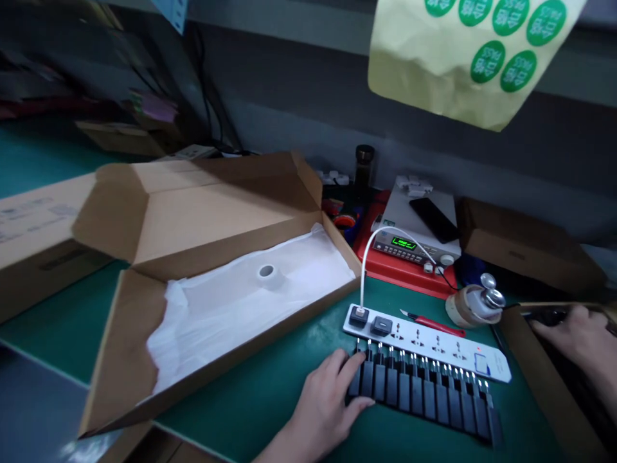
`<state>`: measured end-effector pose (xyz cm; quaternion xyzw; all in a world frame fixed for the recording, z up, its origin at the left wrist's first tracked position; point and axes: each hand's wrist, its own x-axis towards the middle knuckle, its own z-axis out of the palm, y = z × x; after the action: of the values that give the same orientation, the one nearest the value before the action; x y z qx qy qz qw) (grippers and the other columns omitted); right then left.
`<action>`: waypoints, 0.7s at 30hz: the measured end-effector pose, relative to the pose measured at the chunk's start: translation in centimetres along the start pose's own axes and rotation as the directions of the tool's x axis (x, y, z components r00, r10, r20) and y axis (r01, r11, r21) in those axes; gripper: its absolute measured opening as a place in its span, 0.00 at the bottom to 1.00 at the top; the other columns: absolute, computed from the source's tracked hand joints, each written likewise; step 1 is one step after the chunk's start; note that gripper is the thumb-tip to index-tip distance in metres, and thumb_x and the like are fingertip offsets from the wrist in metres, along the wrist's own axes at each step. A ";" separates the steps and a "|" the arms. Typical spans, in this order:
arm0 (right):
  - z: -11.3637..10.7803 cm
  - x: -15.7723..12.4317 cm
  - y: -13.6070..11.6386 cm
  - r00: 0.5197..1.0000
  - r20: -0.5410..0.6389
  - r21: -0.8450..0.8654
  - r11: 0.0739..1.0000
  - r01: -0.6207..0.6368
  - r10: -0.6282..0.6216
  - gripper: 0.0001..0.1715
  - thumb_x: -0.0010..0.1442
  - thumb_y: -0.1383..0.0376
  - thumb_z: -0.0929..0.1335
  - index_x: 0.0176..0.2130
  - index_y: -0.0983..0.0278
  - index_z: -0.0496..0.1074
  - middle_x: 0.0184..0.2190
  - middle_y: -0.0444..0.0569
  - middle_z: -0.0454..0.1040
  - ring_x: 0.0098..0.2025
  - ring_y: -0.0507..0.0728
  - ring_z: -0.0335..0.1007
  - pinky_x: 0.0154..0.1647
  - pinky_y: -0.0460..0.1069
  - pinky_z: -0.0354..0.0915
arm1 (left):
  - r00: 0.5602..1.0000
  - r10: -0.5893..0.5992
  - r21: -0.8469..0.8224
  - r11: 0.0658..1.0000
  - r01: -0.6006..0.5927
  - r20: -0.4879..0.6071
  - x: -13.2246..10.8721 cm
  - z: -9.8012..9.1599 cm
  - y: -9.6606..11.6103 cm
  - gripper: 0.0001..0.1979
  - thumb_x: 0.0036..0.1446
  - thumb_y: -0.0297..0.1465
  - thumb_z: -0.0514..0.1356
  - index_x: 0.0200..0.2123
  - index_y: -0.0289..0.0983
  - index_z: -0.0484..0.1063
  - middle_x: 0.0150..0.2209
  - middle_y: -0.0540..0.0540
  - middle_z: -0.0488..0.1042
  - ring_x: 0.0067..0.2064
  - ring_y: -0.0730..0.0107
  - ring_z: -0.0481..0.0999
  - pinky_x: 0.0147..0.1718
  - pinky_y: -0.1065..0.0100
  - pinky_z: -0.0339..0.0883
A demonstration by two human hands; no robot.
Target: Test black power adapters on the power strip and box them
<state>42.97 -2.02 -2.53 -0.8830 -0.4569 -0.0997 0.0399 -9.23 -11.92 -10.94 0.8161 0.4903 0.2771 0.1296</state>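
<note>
Several black plug adapters (417,392) stand side by side in a row on the green table, their metal pins toward the power strip. My left hand (328,399) is at the row's left end, thumb and fingers apart around the first adapters. On the right, my right hand (576,337) reaches into an open cardboard box (535,379) that holds dark items; what its fingers touch is hidden. Just behind the row lies a white power strip (434,344) with two black adapters plugged in at its left end, one with a white cable.
An open carton (193,366) lined with white foam bears a tape roll (267,272). Behind the strip are a red-handled knife (438,325), a round container (465,308) and a meter (409,247) with a phone (434,220) on top. A sticker sheet (434,83) hangs above.
</note>
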 end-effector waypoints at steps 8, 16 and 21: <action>-12.8 -9.3 -1.0 0.992 -0.038 0.124 0.985 0.123 -0.119 0.42 0.54 0.43 0.69 0.58 0.64 0.63 0.53 0.60 0.67 0.52 0.66 0.68 0.48 0.57 0.64 | 0.999 0.042 0.114 0.993 -0.042 0.009 0.0 0.3 -0.4 0.24 0.66 0.47 0.56 0.57 0.39 0.65 0.41 0.42 0.73 0.37 0.59 0.78 0.30 0.66 0.73; -10.5 -23.3 -3.4 0.696 0.598 -0.157 0.793 0.588 -0.398 0.25 0.42 0.65 0.75 0.43 0.67 0.72 0.42 0.60 0.70 0.40 0.67 0.70 0.42 0.59 0.66 | 0.987 -0.012 0.173 0.985 -0.016 0.158 0.9 -3.4 1.1 0.33 0.66 0.50 0.52 0.65 0.35 0.56 0.43 0.38 0.73 0.34 0.58 0.78 0.24 0.65 0.73; -7.0 -24.2 -2.3 0.829 0.416 -0.172 0.863 0.475 -0.374 0.39 0.46 0.56 0.76 0.53 0.71 0.70 0.52 0.67 0.68 0.45 0.70 0.70 0.43 0.59 0.68 | 0.997 0.033 0.114 0.993 -0.040 0.062 3.0 -5.9 4.3 0.28 0.67 0.46 0.53 0.65 0.43 0.57 0.48 0.38 0.72 0.35 0.58 0.76 0.19 0.67 0.71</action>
<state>26.50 -21.14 -0.91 -0.7576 -0.6245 0.0009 -0.1898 -8.39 -11.72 -3.11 0.8391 0.4862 0.2260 0.0919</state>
